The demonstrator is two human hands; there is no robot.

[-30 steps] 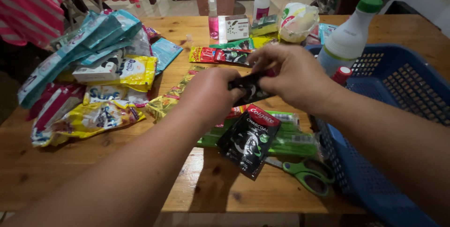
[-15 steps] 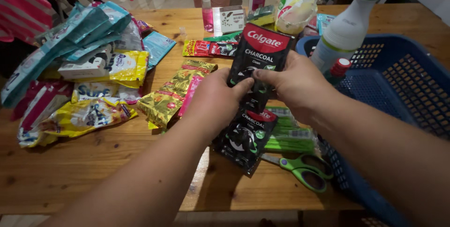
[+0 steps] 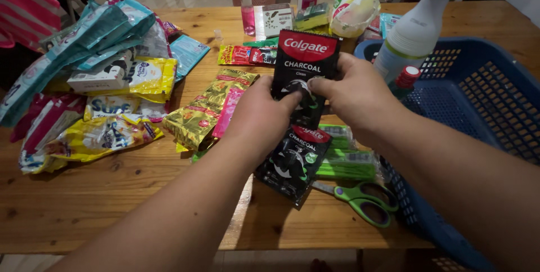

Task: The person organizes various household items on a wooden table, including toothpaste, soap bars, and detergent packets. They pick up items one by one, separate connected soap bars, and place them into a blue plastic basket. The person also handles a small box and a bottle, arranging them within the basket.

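Observation:
Both hands hold up a strip of black sachets with red tops (image 3: 306, 64) over the wooden table (image 3: 112, 204). My left hand (image 3: 261, 117) pinches the strip from the left near its middle. My right hand (image 3: 351, 95) grips it from the right at the same height. The lower sachet of the strip (image 3: 292, 162) hangs down and rests toward the table. Green sachets (image 3: 346, 157) lie just under the hands, and green-handled scissors (image 3: 365, 202) lie near the table's front edge.
A blue plastic basket (image 3: 478, 103) stands at the right with a white green-capped bottle (image 3: 419, 25) in it. Gold and red sachet strips (image 3: 205, 109) lie left of the hands. A pile of teal, yellow and pink packets (image 3: 95, 81) fills the left side. Small bottles and boxes stand at the back.
The hands have lifted the black sachet strip off the table and turned the upper sachet upright to face the camera.

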